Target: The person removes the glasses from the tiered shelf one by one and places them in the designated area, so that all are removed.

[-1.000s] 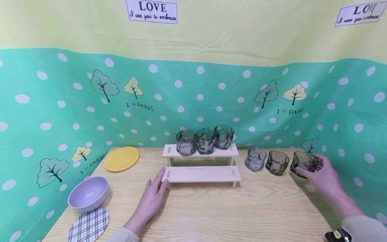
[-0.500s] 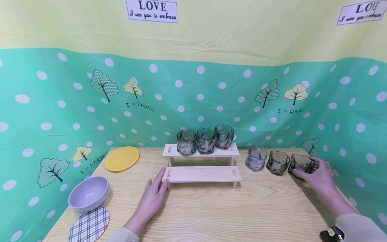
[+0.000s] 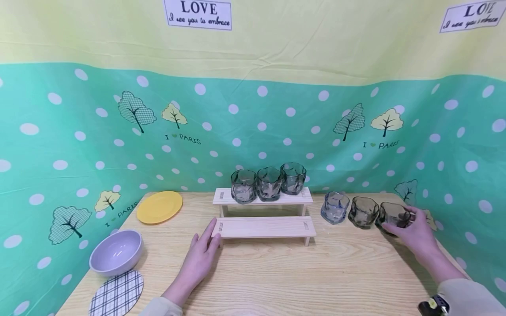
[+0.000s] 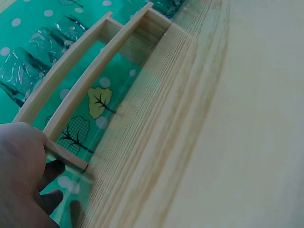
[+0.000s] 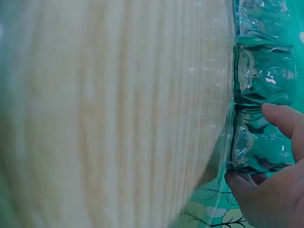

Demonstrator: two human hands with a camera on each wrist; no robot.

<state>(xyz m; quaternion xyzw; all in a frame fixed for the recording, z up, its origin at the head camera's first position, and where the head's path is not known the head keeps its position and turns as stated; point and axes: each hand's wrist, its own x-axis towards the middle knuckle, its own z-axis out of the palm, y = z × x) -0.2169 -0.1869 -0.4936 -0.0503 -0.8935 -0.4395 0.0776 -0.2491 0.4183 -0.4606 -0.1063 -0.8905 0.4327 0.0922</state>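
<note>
Head view: the right hand is gripping the rightmost glass cup w/ thumb on the near side and fingers curling round the far side; the cup is standing on the wooden table at the right end of a row of three, just beside a second dark glass cup, and a bluish glass cup is standing left of that one. The left hand is lying flat w/ fingers straight, fingertips touching the left end of the lower step of the two-step wooden rack. Three greenish glass cups are standing on the upper step. At the table's left are lying a yellow plate, a lilac bowl and a checked coaster. Left wrist view: the hand is pressing vs. the rack's end, fingers not curling round it. Right wrist view: the thumb and fingers are pinching the held cup, which is touching the next cup.
</note>
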